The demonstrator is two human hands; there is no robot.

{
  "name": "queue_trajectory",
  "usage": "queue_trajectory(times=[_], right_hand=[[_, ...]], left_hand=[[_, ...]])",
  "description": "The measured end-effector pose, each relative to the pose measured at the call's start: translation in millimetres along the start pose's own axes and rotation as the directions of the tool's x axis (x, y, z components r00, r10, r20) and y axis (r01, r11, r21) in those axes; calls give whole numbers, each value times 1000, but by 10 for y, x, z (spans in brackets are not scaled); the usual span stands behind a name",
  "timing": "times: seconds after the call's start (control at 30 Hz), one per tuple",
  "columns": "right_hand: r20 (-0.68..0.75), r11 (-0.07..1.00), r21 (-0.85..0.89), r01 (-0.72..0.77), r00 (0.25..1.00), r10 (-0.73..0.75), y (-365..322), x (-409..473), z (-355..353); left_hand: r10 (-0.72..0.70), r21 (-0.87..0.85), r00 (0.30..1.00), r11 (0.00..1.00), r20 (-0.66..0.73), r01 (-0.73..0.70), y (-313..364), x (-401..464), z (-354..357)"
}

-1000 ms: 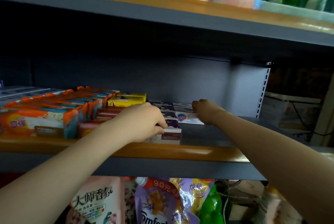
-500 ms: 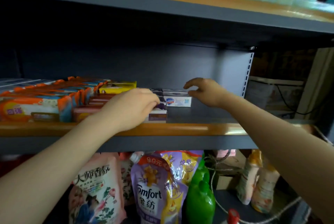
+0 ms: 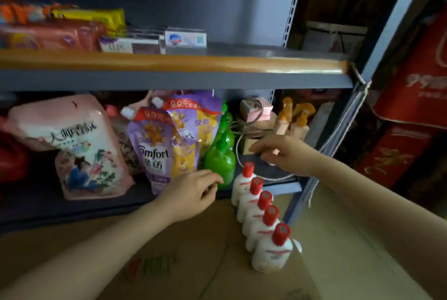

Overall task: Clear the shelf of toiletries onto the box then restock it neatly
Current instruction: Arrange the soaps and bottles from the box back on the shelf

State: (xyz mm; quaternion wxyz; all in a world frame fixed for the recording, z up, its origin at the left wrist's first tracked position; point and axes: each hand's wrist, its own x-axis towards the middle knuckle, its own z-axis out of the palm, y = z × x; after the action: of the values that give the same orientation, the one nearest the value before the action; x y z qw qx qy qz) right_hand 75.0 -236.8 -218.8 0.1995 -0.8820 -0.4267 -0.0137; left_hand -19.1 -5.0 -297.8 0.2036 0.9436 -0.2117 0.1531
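Restocking underway: both hands, left hand (image 3: 191, 193) and right hand (image 3: 285, 154), hover empty with fingers loosely spread, bottles (image 3: 261, 217) lined on the box (image 3: 169, 263) at five o'clock, next grab one.

bottles (image 3: 262, 217) on box (image 3: 183, 263), before shelf (image 3: 169, 64)

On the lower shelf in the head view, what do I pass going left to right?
Pink floral bag → purple Comfort pouch → green bottle → orange-capped bottles.
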Motion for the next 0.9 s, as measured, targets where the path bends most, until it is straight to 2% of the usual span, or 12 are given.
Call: queue_trajectory(times=[0.1,0.2,0.3,0.4,0.5,0.6,0.73,0.9], right_hand=[[113,1000,9,-28,993,26,234,-11,344],[93,993,59,-104,991,98,334,7,482],[32,974,170,-151,988,148,384,33,569],[27,948,262,-180,983,179,418,74,650],[71,935,313,-165,986,150,442,119,719],[47,935,329,-131,991,123,483,122,840],[49,802,557,-214,973,225,484,116,1018],[94,739,617,-270,958,271,498,55,963]], left_hand=[[-127,-60,990,991,-54,123,59,-48,230],[-177,-154,983,974,-57,166,140,-59,354],[-151,-227,988,962,17,151,203,-21,475],[-190,-304,977,929,97,211,278,60,575],[-242,-345,965,902,97,260,320,160,640],[-259,-352,958,891,127,287,348,267,644],[-251,-355,955,888,156,292,339,334,626],[-247,-348,949,887,198,303,244,369,703]])
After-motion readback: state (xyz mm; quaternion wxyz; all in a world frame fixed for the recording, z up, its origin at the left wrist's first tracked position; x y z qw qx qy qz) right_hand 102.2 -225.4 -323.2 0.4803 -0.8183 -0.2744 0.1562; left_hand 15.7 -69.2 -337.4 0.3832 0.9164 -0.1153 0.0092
